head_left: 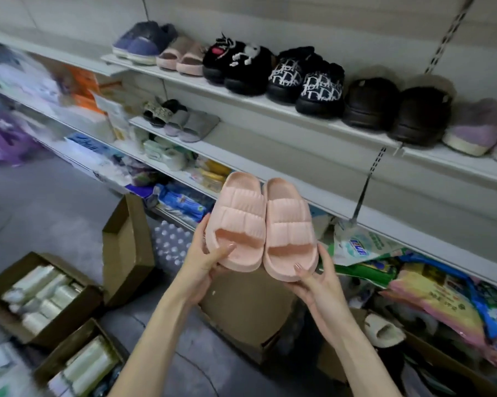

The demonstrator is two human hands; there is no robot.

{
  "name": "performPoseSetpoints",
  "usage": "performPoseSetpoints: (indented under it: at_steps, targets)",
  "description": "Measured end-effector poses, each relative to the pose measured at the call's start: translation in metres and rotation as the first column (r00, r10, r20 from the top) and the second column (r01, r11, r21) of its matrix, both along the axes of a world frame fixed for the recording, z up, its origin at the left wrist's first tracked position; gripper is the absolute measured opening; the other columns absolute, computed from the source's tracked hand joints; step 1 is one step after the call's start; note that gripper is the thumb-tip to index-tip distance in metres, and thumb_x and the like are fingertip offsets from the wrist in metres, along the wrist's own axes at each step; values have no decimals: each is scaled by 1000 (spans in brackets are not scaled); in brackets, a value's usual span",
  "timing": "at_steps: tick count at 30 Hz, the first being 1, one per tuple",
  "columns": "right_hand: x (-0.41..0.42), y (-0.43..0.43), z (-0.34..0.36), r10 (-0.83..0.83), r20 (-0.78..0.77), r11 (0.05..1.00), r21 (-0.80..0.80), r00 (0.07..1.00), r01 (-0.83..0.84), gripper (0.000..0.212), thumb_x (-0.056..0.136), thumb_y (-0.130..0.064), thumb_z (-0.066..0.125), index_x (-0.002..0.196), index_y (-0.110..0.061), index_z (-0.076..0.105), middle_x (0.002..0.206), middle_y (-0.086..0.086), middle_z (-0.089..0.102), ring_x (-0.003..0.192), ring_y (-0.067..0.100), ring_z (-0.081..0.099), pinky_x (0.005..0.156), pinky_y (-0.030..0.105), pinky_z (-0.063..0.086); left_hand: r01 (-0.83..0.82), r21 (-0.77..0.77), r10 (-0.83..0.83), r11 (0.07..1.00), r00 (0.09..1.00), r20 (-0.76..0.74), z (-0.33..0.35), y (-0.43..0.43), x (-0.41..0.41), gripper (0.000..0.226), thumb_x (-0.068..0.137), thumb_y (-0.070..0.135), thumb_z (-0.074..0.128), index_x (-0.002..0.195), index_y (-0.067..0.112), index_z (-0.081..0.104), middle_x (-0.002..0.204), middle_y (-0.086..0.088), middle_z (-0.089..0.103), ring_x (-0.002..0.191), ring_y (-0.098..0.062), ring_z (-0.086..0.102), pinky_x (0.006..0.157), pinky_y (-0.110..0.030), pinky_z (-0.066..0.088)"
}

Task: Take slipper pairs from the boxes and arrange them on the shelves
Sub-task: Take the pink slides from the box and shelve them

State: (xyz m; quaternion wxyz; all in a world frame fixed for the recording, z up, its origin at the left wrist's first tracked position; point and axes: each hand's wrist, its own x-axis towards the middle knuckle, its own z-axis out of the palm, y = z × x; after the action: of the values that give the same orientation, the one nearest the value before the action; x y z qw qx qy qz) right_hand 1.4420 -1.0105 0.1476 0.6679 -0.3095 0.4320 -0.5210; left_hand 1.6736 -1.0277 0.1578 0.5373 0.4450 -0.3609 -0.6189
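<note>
Gripping pink slides (258, 224), left hand (205, 260), right hand (313, 279) | top shelf (270, 109) 12 o'clock full, I judge | cream slipper (385, 330) boxed 4 o'clock

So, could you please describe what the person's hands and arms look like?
The left hand and right hand are ungloved, with no rings visible; the thumbnails look neat and glossy, possibly polished. The left forearm and right forearm are bare: no sleeves, watch or bracelets in view.

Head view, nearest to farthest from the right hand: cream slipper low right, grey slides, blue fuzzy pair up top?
1. cream slipper, low right, just below the right hand.
2. grey slides, middle shelf, up left.
3. blue fuzzy pair, top shelf, far left.
</note>
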Motion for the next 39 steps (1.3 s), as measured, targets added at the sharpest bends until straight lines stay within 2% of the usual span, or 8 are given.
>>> performPoseSetpoints:
  at_steps: [4,8,14,22,24,28,36,39]
  targets:
    - [18,-32,4,26,-29,1000,-7,999,-27,120,35,-47,95,140,-41,37,126,-5,63,109,18,65,77,37,58,2,-9,-2,1000,999,-39,8,-22,15,82,78,1,73,142,39,36,130,3,60,115,-19,61,84,-48,56]
    - [32,-67,2,82,8,996,-25,997,-82,104,35,-48,94,126,-49,43,131,-3,59,113,19,63,76,35,57,7,-40,-9,999,999,-34,14,-44,28,83,79,-2,70,142,40,36,131,1,59,117,-23,60,80,-43,56]
    - [58,-124,-5,137,44,991,-12,990,-136,60,80,-12,69,119,-49,44,134,4,54,113,26,62,80,38,58,-80,-9,80,997,996,-36,20,-85,52,78,80,-5,68,138,39,40,135,-5,54,116,-33,58,65,-34,58]
    - [79,-165,-14,195,30,980,45,980,-196,91,61,-30,85,135,-46,35,136,3,52,115,25,59,82,38,58,-148,106,145,983,989,36,3,-125,82,84,77,-3,70,141,38,36,131,-2,58,113,-28,63,91,-57,51]
    - [83,-171,-21,193,59,978,63,979,-197,101,42,-39,93,127,-51,39,133,1,53,116,25,58,76,35,59,-188,128,185,974,982,37,-4,-136,86,79,79,-3,70,141,35,39,127,-4,61,110,-27,65,89,-55,53]
    - [97,-187,-39,97,77,988,113,992,-105,67,84,2,62,133,-37,39,135,4,50,115,24,55,69,32,60,-260,168,258,951,966,35,-22,-167,100,69,83,-4,66,142,23,40,125,-12,63,105,-29,67,79,-45,59]
    - [167,-266,-59,-21,55,985,175,998,11,65,87,8,56,137,-29,38,132,5,52,109,19,58,69,35,60,-214,219,214,952,977,25,-46,-275,157,67,85,-6,63,143,19,40,125,-17,62,96,-28,70,62,-30,59]
    - [202,-308,-67,-93,55,979,188,994,81,90,68,-10,83,143,-26,36,135,8,53,112,25,58,71,37,59,-134,242,134,961,991,18,-53,-333,190,63,86,-6,61,139,21,41,118,-17,65,87,-25,72,60,-30,58]
